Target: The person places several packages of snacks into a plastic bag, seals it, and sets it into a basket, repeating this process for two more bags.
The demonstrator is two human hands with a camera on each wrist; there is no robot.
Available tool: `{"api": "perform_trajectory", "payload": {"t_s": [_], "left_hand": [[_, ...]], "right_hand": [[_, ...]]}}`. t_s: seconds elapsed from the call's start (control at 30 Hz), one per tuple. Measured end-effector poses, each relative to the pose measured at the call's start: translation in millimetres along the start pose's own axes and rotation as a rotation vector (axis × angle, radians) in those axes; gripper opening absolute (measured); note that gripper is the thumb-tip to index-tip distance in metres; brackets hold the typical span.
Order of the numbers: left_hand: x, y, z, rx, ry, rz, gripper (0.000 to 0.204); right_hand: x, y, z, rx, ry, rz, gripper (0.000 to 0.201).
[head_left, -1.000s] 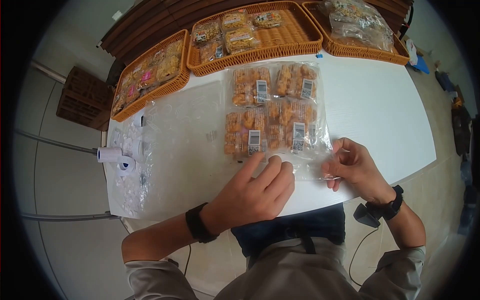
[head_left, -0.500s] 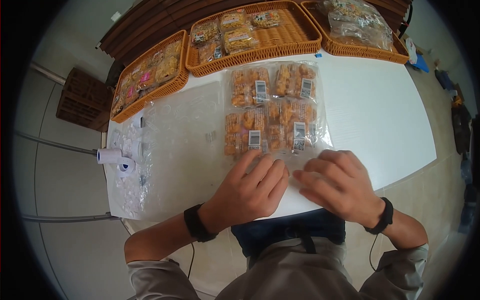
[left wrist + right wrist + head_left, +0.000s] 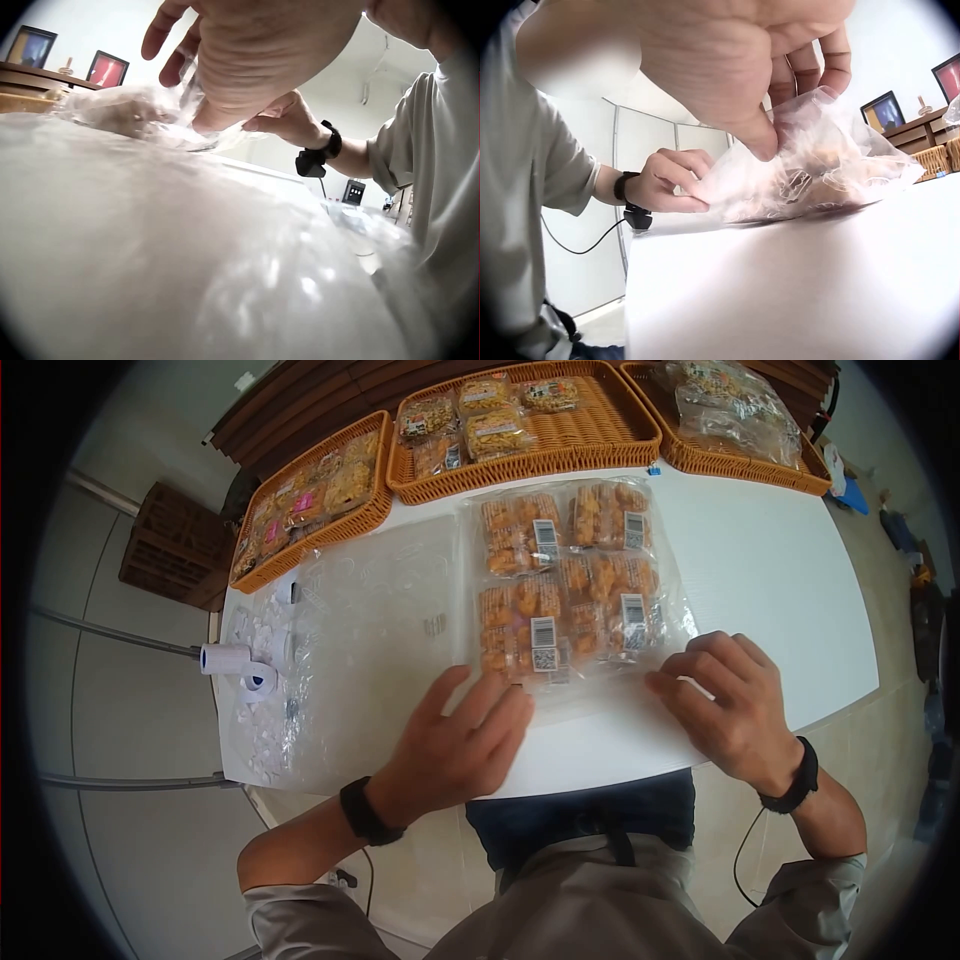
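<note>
A large clear bag (image 3: pixel 560 685) holds several packs of orange-brown snacks (image 3: pixel 520 615) with barcode labels, flat on the white table. At the bag's near left edge, my left hand (image 3: pixel 455 738) pinches the plastic film. My right hand (image 3: pixel 730 705) pinches the near right part of the bag between thumb and fingers. In the right wrist view the film (image 3: pixel 810 142) rises to the right thumb (image 3: pixel 757 139), and the left hand (image 3: pixel 676 180) holds its other side. The left wrist view shows the left hand (image 3: pixel 262 60) over crumpled film (image 3: pixel 127 112).
Wicker baskets of snack packs (image 3: pixel 525 460) line the back of the table (image 3: pixel 775 590). Another clear plastic bag (image 3: pixel 380 620) lies flat to the left, beside a white label roll (image 3: pixel 225 659) and scraps of paper. A third basket (image 3: pixel 745 465) holds bagged packs.
The right hand left the bag's right corner, moved inward, then back out to the right. The left hand has shifted left. The near edge of the bag is now held between both hands.
</note>
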State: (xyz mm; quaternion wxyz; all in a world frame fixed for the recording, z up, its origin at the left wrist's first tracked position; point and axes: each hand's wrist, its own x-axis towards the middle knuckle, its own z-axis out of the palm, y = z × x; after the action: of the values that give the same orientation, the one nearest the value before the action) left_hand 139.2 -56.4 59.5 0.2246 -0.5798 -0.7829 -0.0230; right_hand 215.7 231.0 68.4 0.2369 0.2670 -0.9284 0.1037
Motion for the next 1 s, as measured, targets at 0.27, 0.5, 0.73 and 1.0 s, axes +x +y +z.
{"api": "perform_trajectory", "payload": {"t_s": [0.27, 0.5, 0.73, 1.0], "left_hand": [[-22.9, -12.4, -19.6, -0.029, -0.022, -0.08, 0.025], [-28.8, -15.7, -18.9, -0.081, -0.043, -0.065, 0.025], [-34.0, -16.0, -14.0, -0.177, -0.051, -0.086, 0.021], [-35.9, -16.5, -16.2, -0.147, -0.115, -0.004, 0.013]], "right_hand": [[-5.5, 7.2, -6.6, -0.067, 0.036, -0.016, 0.024], [-18.4, 15.0, -9.7, -0.059, 0.001, -0.022, 0.02], [-29.0, 21.0, -10.8, -0.05, -0.02, -0.058, 0.019], [-35.5, 28.3, -13.4, -0.002, -0.066, -0.102, 0.015]]}}
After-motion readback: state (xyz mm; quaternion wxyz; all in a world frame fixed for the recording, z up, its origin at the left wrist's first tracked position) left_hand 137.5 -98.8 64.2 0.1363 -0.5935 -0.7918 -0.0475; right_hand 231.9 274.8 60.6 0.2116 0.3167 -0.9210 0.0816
